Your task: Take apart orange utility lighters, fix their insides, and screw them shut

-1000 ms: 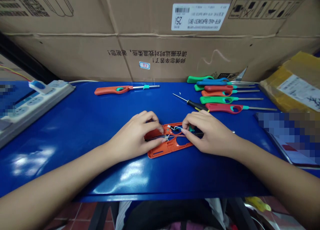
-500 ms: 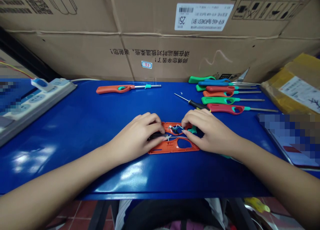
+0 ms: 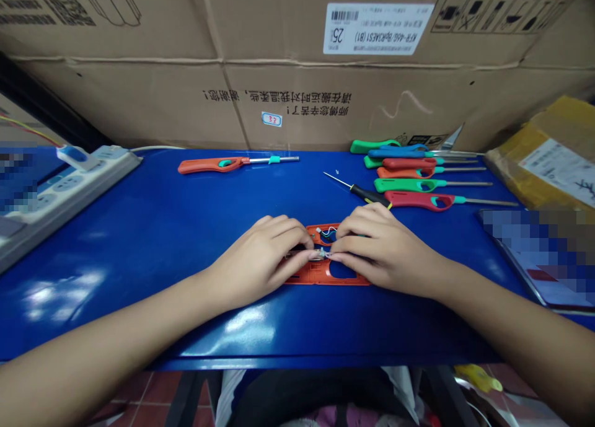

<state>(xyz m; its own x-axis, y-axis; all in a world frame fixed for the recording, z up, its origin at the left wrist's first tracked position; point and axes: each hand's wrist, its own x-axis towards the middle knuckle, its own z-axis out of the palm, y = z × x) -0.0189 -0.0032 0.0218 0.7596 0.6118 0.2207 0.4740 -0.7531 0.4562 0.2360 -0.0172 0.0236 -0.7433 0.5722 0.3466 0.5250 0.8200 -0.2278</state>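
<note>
Two orange lighter shell halves lie open on the blue table, an upper half (image 3: 314,234) and a lower half (image 3: 302,276). Over them, my left hand (image 3: 267,253) pinches a narrow lighter gas tank between thumb and fingers; most of it is hidden. Its pale valve end (image 3: 320,254) pokes out to the right. There my right hand (image 3: 379,247) has its thumb and fingertips pinched on the valve end, possibly on a thin tube. Thin white and green wires (image 3: 329,232) sit in the upper half, partly covered by my right fingers.
A screwdriver (image 3: 357,190) lies beyond my right hand, before several coloured lighters (image 3: 418,200). One orange lighter (image 3: 211,165) lies at the back left. A power strip (image 3: 69,182) is at left, a tablet-like device (image 3: 520,259) at right. Cardboard (image 3: 176,105) stands behind.
My right hand has shifted slightly left, its fingertips moving from near the wires to the valve end. The gas tank has moved slightly right with my left hand.
</note>
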